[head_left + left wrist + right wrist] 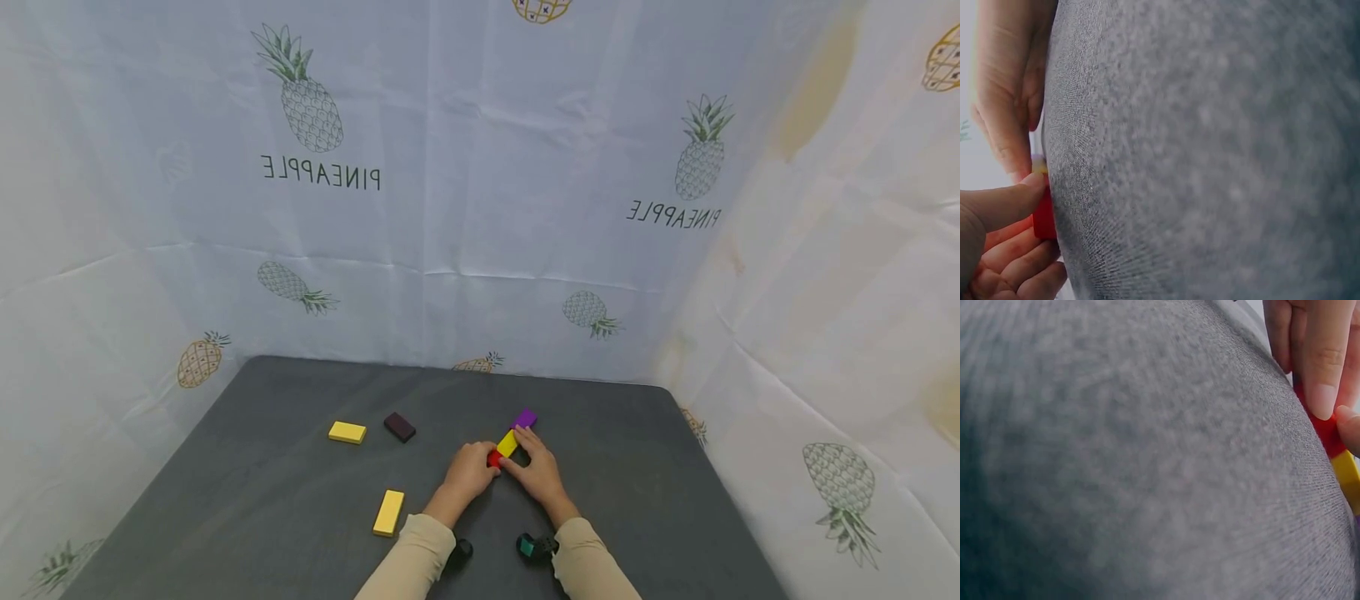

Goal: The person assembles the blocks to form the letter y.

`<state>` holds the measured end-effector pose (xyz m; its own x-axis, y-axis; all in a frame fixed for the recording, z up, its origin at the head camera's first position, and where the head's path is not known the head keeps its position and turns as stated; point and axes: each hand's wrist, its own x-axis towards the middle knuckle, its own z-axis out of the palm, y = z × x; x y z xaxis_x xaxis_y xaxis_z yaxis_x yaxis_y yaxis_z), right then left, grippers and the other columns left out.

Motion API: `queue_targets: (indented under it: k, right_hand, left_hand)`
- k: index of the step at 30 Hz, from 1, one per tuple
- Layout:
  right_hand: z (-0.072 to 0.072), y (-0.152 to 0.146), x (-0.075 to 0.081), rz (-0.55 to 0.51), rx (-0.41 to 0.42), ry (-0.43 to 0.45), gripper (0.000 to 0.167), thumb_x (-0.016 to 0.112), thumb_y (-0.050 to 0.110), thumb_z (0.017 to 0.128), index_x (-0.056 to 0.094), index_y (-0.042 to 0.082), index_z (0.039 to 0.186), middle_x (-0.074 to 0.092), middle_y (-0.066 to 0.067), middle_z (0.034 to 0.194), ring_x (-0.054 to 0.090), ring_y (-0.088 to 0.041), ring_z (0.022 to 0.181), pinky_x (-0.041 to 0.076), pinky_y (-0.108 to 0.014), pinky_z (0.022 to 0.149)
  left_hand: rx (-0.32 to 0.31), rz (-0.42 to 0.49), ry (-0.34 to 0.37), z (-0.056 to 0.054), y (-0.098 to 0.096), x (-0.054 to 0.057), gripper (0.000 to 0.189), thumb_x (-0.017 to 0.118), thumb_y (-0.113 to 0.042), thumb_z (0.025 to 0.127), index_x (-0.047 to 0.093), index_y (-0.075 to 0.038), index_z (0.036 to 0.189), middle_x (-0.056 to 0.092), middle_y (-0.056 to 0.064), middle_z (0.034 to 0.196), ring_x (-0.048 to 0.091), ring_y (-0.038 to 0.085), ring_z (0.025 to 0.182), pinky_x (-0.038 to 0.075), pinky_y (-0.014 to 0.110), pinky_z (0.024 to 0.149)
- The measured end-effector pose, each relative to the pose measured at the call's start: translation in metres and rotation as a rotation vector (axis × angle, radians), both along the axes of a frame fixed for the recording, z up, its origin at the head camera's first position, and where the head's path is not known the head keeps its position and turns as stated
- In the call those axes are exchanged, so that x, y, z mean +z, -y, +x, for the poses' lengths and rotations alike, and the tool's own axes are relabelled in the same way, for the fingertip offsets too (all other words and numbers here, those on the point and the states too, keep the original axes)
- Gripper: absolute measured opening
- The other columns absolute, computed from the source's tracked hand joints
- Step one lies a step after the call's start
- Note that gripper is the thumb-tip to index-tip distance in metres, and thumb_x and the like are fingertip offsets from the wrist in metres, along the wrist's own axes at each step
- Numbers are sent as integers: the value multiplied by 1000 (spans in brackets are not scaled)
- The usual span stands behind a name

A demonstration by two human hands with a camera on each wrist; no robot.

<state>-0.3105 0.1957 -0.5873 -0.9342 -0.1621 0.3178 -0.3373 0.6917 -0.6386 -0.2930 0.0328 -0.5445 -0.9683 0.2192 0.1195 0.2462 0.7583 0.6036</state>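
My left hand (471,468) pinches a red block (1045,215) between thumb and fingers, low on the grey tabletop. The red block butts against a yellow block (507,444), and a purple block (524,419) continues the slanting row away from me. From the right, my right hand (538,469) rests along this row: its thumb (1349,425) touches the red block, and its fingers reach to where yellow meets purple. Seen from the left wrist, the right hand (1004,103) comes down close to the left thumb. The hands hide much of the red block.
A yellow block (347,432) and a dark brown block (400,427) lie farther back on the left. Nearer me is another yellow block (388,512). Dark devices (536,547) sit under both wrists. Pineapple-print cloth (480,208) hangs behind and beside the grey table (637,500).
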Motion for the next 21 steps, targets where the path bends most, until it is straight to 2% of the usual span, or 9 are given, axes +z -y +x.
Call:
queue_targets:
  k: [4, 10, 14, 17, 21]
  right_hand:
    - [0, 3, -1, 1, -1, 7, 66, 73, 37, 82, 54, 1, 133, 50, -13, 141, 40, -34, 134, 35, -53, 107]
    - [2, 5, 2, -15, 3, 9, 65, 73, 37, 82, 54, 2, 133, 50, -13, 141, 40, -33, 135, 35, -52, 108]
    - [2, 3, 3, -24, -6, -2, 65, 74, 37, 81, 55, 2, 132, 51, -13, 140, 42, -34, 133, 36, -53, 106]
    - [2, 2, 4, -21, -7, -2, 65, 74, 37, 81, 55, 2, 132, 50, -13, 140, 41, -34, 134, 36, -53, 106]
    - [2, 1, 3, -22, -6, 23, 65, 73, 39, 82, 54, 5, 134, 49, -11, 142, 38, -32, 136, 35, -52, 107]
  left_hand:
    - [-59, 40, 15, 0, 7, 0, 44, 78, -15, 78, 65, 2, 116, 68, 15, 107, 64, 27, 92, 54, 40, 80]
    - [-179, 160, 70, 0, 27, 2, 52, 76, -17, 81, 58, 6, 123, 63, 20, 120, 60, 34, 109, 49, 47, 92]
    - [-209, 226, 127, 3, 38, 6, 53, 73, -17, 84, 55, 6, 128, 59, 22, 127, 57, 36, 116, 47, 49, 96]
    - [-216, 253, 139, 6, 45, 9, 52, 71, -17, 85, 54, 6, 129, 58, 22, 128, 56, 36, 118, 47, 49, 97]
    - [-229, 244, 130, 11, 57, 12, 49, 69, -18, 87, 55, 6, 128, 58, 21, 127, 57, 36, 116, 47, 49, 95]
